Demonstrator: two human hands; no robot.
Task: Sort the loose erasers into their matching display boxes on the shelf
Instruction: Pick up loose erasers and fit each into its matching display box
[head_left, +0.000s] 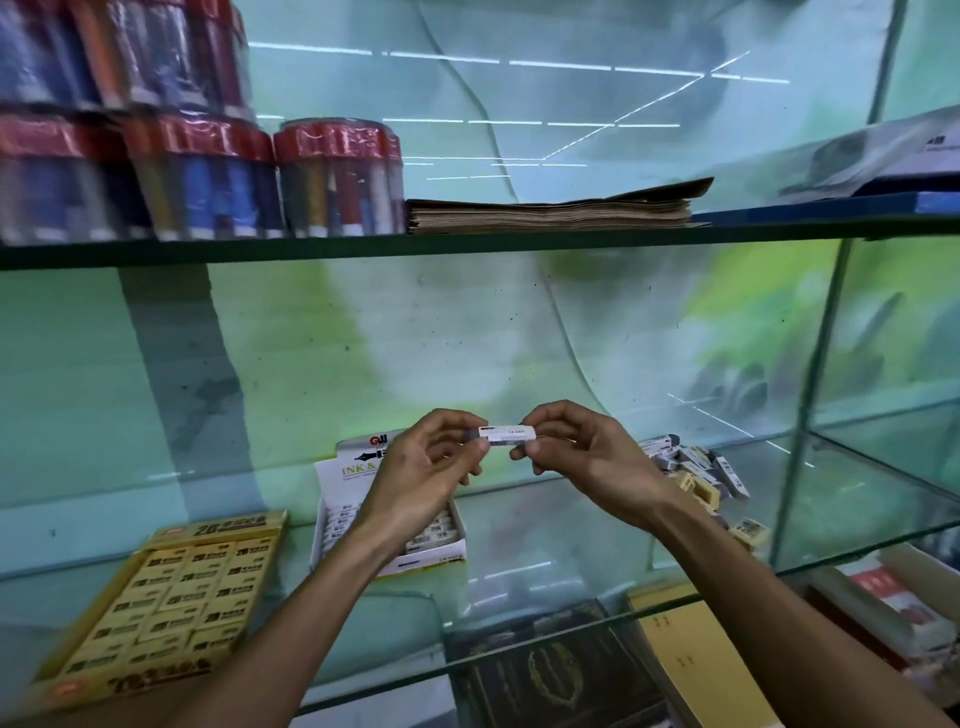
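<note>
A white eraser (507, 434) with a printed sleeve is held level above the glass shelf. My left hand (423, 467) pinches its left end and my right hand (582, 452) pinches its right end. Right under my left hand stands a white display box (332, 499) with its lid flap up, partly filled with white erasers. A yellow display box (171, 597) full of yellow erasers lies at the shelf's left front. A heap of loose erasers (696, 467), white and yellow mixed, lies on the shelf to the right, partly hidden by my right wrist.
The glass shelf (545, 525) has a front edge running across the lower view. An upper shelf carries tubs of pens (208, 176) and a stack of brown paper (550, 210). Books (691, 665) lie below the glass.
</note>
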